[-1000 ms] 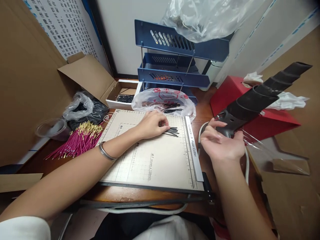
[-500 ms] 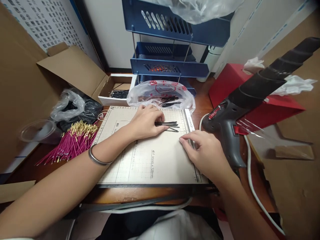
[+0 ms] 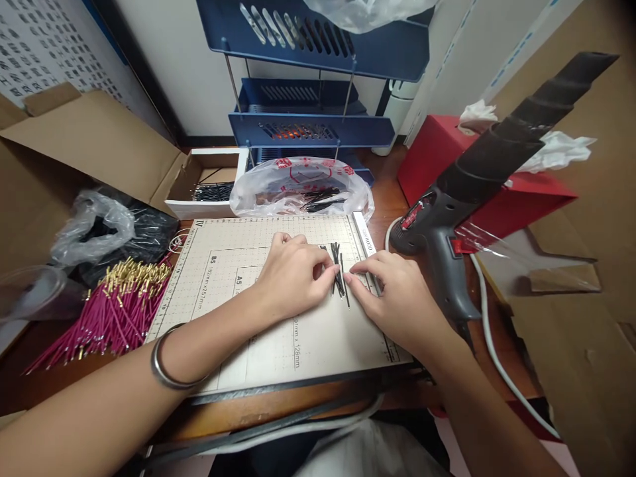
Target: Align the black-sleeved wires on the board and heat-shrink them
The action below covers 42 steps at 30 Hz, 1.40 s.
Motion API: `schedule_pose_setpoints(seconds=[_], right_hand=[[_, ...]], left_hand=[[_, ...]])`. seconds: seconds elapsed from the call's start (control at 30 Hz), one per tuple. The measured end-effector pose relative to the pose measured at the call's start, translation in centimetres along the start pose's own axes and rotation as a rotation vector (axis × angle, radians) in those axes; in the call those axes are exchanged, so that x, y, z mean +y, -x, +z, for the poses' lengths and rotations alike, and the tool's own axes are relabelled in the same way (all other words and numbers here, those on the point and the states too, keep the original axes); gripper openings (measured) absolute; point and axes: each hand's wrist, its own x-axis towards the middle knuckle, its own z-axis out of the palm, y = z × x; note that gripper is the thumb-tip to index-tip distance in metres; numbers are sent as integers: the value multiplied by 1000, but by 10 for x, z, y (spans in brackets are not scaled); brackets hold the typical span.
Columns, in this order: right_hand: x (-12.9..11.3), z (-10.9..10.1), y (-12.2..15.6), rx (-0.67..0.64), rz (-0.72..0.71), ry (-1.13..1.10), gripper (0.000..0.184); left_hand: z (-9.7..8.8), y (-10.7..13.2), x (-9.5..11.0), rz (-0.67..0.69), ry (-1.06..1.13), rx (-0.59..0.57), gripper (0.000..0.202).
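Observation:
My left hand (image 3: 301, 273) rests on the marked board (image 3: 268, 351), thumb and fingers closed on a small bundle of thin black wires (image 3: 336, 255). The bundle now points away from me, its ends sticking out above and below the thumb tip. One black wire (image 3: 346, 297) lies a little apart along the bundle's right side. At that wire my right hand (image 3: 397, 291) has its thumb and index finger drawn together in a pinch. Both hands' fingertips almost meet there.
Left of the board lies a heap of magenta wires (image 3: 116, 318) with gold ends. Behind are a box of black wires (image 3: 206, 209), a plastic bag (image 3: 301, 172) and a blue rack (image 3: 313, 122). A heat gun (image 3: 454, 205) and red tissue box (image 3: 527, 202) stand right.
The black bundle has turned from lying sideways to pointing away from me. My right hand has moved left to it, and one wire now lies apart. The camera view has shifted.

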Motion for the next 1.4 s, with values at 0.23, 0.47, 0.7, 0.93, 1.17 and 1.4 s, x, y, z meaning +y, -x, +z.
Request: schedule_pose_setpoints(seconds=[0.23, 0.47, 0.7, 0.93, 1.17, 1.4], right_hand=[[-11, 1, -8, 19, 87, 33, 23], [-25, -7, -15, -92, 236, 68, 15], [-34, -5, -20, -145, 327, 88, 16], [-34, -8, -20, -173, 364, 100, 10], [-32, -8, -17, -170, 361, 94, 14], [-35, -22, -10, -329, 120, -154, 33]], left_hand=[[1, -2, -7, -84, 3, 47, 26], [0, -1, -9, -86, 58, 24, 22], [0, -2, -11, -85, 121, 12, 20], [0, -4, -9, -110, 110, 9, 18], [0, -3, -8, -98, 74, -1, 21], [1, 3, -4, 2, -10, 41, 23]])
